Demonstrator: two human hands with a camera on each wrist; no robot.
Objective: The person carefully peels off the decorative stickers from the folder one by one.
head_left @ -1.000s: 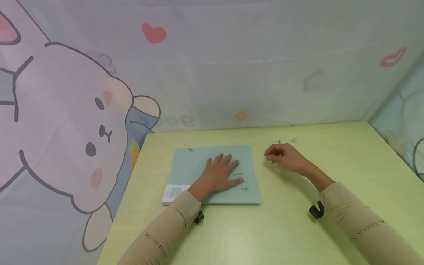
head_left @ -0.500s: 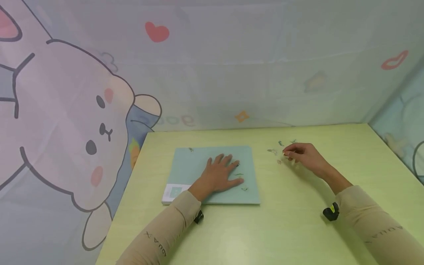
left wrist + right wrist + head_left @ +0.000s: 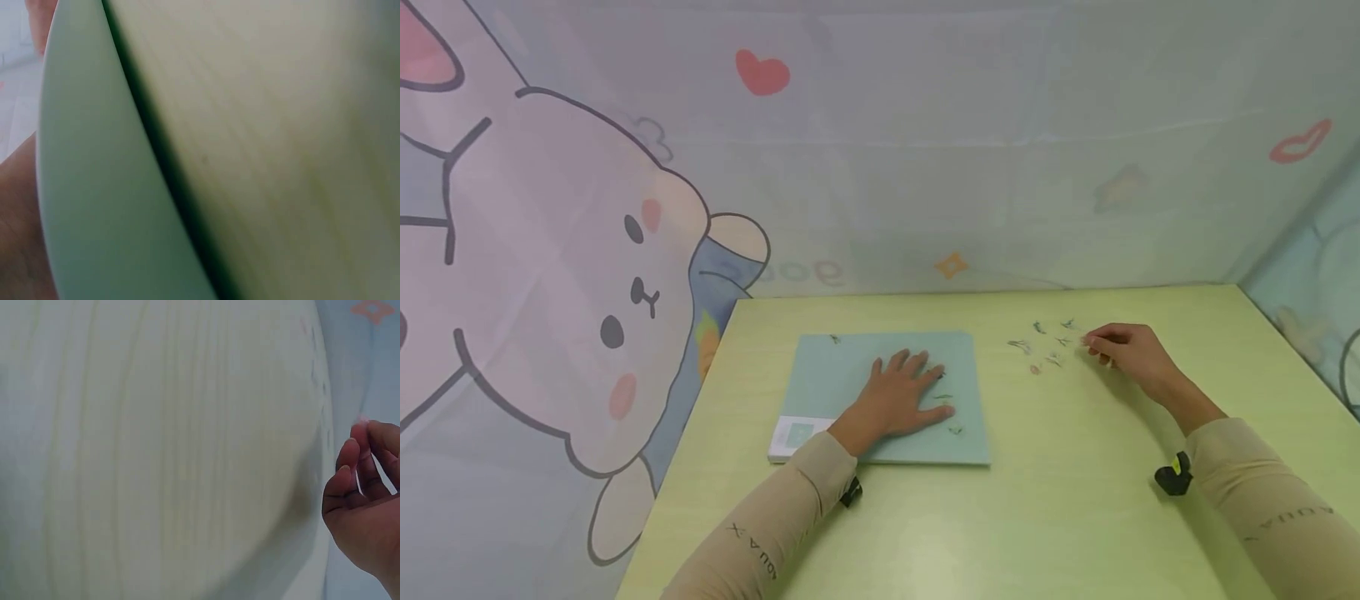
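My left hand (image 3: 895,398) rests with fingers spread on a mint-green pad (image 3: 827,375), which has a white label strip (image 3: 782,435) at its lower left. Small leafy sprigs, flat like stickers or pressed plants, lie on the pad, among them a green sprig (image 3: 943,397) beside the thumb. My right hand (image 3: 1138,358) is over the table to the right, its thumb and forefinger pinching a tiny pale pink piece (image 3: 361,419). Just left of those fingertips several small sprigs are scattered, including a dark branching sprig (image 3: 1063,341) and a reddish one (image 3: 1035,369).
The yellow-green table (image 3: 1075,517) meets a pale printed curtain (image 3: 880,167) along its back edge. A large cartoon rabbit print (image 3: 565,275) covers the cloth on the left. Black wrist cameras hang under both cuffs, the right wrist camera (image 3: 1174,475) close above the tabletop.
My right hand has moved rightward across the table, away from the pad, uncovering several small sprigs to its left. My left hand has stayed spread on the pad.
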